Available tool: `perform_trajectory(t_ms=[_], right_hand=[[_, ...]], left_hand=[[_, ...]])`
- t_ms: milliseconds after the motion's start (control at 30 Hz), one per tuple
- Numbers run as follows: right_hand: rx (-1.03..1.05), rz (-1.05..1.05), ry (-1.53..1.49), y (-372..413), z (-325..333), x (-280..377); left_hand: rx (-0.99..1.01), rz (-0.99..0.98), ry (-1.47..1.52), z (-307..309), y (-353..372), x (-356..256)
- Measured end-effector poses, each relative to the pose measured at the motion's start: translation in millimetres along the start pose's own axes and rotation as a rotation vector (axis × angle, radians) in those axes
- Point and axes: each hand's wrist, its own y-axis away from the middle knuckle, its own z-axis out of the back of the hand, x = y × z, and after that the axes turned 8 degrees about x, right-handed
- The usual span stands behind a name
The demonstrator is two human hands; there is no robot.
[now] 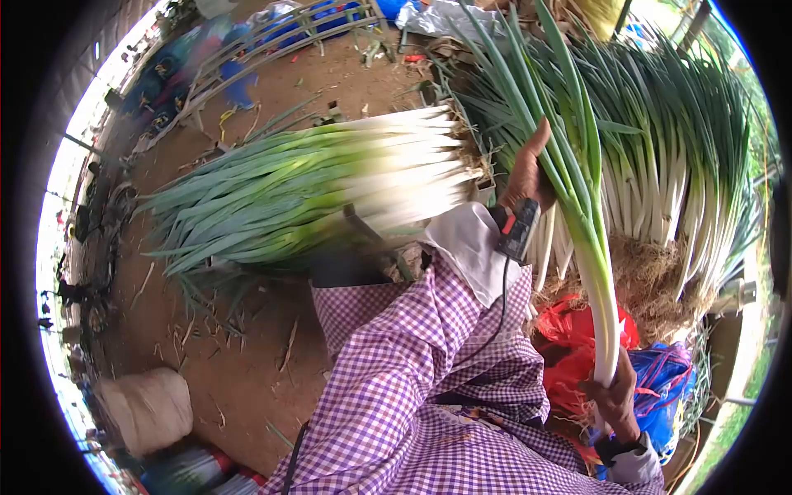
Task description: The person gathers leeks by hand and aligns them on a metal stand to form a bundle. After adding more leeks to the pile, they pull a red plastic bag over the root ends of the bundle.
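Observation:
My left hand (528, 171), with a dark strapped device on its wrist, is closed around the leaves of a few long green onions (587, 235). They stand nearly upright, white ends down. Lower right, my right hand (616, 394) grips their white stems near the root end. Left of my left hand lies a large pile of long green onions (322, 177), white ends pointing right. Behind the held ones, more unsorted-looking green onions (660, 157) stand in a thick row, with brown roots at their base.
Red plastic (569, 355) and a blue bag with pink string (664, 388) lie around my right hand. A pale sack-like roll (148, 408) sits lower left on the dirt floor (239, 363), which has scattered leaf scraps. A bamboo rack (280, 37) stands at the far side.

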Motion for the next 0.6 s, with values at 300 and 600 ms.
perform_trajectory(t_ms=[300,600], right_hand=[[0.137,0.536,0.537,-155,22,97],[0.181,1.158,0.693,-363,-113,225]], left_hand=[[-0.029,-0.571,-0.519,-56,71,-195],[-0.237,-0.944,-0.626,-33,224,-350]])
